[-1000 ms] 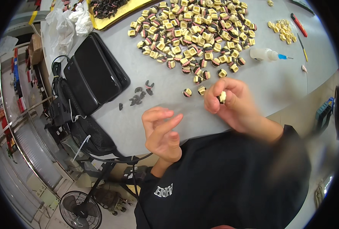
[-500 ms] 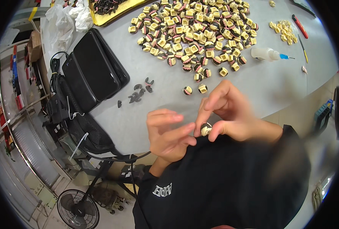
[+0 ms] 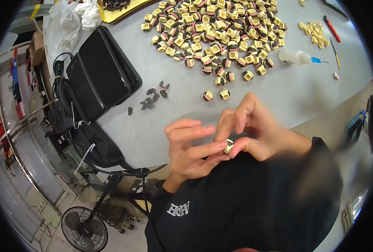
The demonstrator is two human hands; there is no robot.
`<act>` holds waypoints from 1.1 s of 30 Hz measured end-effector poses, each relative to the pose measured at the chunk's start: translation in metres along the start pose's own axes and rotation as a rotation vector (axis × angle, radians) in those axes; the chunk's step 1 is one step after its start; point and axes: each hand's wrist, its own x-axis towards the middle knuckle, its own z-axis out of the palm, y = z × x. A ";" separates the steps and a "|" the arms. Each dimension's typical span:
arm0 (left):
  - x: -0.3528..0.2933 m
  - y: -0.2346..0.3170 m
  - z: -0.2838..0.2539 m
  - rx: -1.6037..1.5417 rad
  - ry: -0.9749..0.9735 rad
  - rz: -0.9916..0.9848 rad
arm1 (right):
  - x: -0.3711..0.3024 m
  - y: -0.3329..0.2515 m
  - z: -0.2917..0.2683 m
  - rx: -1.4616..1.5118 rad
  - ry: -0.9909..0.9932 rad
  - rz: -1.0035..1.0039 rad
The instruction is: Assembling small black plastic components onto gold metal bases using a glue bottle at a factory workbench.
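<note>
In front of my dark top, near the table's front edge, a small cream-and-black moulded piece (image 3: pixel 229 147) is held up between both hands. My right hand (image 3: pixel 257 132) pinches it with thumb and index finger from the right. My left hand (image 3: pixel 190 153) is closed on its left side with the tips of thumb and a finger, while the other fingers stick out. Fingertips cover much of the piece. Two similar pieces (image 3: pixel 215 95) with black and pink parts lie just beyond my hands, this side of a big heap (image 3: pixel 220 33) of the same kind.
Several loose black curved bits (image 3: pixel 150 101) lie left of my hands, beside a black flat device (image 3: pixel 104 69). A bottle with a blue needle tip (image 3: pixel 297 57), small cream parts (image 3: pixel 314 33) and a red-handled tool (image 3: pixel 332 29) lie at the right. A yellow tray (image 3: pixel 132 16) stands far left.
My left hand has moved right, and its fingertips have closed onto the piece in my right hand. My right index finger has curled in a little.
</note>
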 end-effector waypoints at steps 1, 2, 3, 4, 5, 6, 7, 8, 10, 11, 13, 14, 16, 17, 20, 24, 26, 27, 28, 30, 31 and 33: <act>0.000 0.000 -0.001 0.010 -0.009 0.002 | 0.000 0.000 0.000 0.006 -0.001 0.009; 0.000 0.000 -0.001 0.021 -0.017 0.003 | 0.000 0.000 0.000 0.012 -0.003 0.017; 0.000 0.000 -0.001 0.022 -0.017 0.003 | 0.000 0.000 0.000 0.012 -0.004 0.018; 0.000 0.000 -0.001 0.027 -0.019 0.005 | -0.001 0.000 0.000 0.009 -0.016 0.028; 0.001 0.000 -0.001 0.032 -0.021 0.006 | -0.001 0.000 0.000 0.006 -0.028 0.038; 0.001 0.000 -0.001 0.036 -0.025 0.008 | -0.001 0.000 0.000 0.002 -0.038 0.047; 0.002 -0.001 -0.001 0.036 -0.025 0.008 | -0.002 0.000 0.000 0.002 -0.038 0.047; 0.002 -0.001 -0.003 0.068 -0.043 0.028 | -0.002 -0.001 0.000 0.027 -0.032 0.082; 0.003 -0.003 -0.006 0.130 -0.079 0.068 | -0.004 -0.002 0.001 0.076 -0.021 0.154; 0.003 -0.004 -0.006 0.131 -0.078 0.068 | -0.004 -0.002 0.001 0.076 -0.022 0.154; 0.000 -0.008 -0.004 0.080 -0.072 0.099 | -0.006 -0.002 0.002 0.205 -0.037 0.221; -0.001 -0.009 -0.003 0.054 -0.069 0.115 | -0.006 -0.002 0.002 0.268 -0.045 0.255; -0.001 -0.009 -0.001 0.041 -0.069 0.102 | -0.006 -0.002 0.001 0.264 -0.053 0.272; -0.001 -0.008 0.001 0.027 -0.069 0.089 | -0.005 -0.003 0.001 0.260 -0.061 0.289; -0.002 -0.006 -0.002 0.070 -0.078 0.063 | -0.006 -0.002 0.000 0.212 -0.038 0.254; 0.005 -0.001 -0.002 0.139 0.001 -0.065 | 0.003 -0.004 -0.005 -0.156 0.064 0.038; 0.011 0.003 0.003 0.014 0.178 -0.247 | 0.010 -0.009 -0.010 -0.733 0.172 -0.204; 0.012 0.001 0.002 0.015 0.180 -0.244 | 0.009 -0.008 -0.012 -0.734 0.170 -0.206; 0.012 -0.002 -0.002 0.137 0.198 -0.282 | 0.008 -0.007 -0.014 -0.818 0.241 -0.219; 0.013 -0.009 -0.011 0.381 0.236 -0.358 | 0.007 -0.005 -0.017 -0.982 0.385 -0.246; 0.018 -0.009 -0.013 0.384 0.236 -0.356 | 0.008 -0.006 -0.017 -0.980 0.385 -0.249; 0.033 -0.013 -0.017 0.572 0.168 -0.353 | 0.012 -0.009 -0.013 -1.041 0.479 -0.295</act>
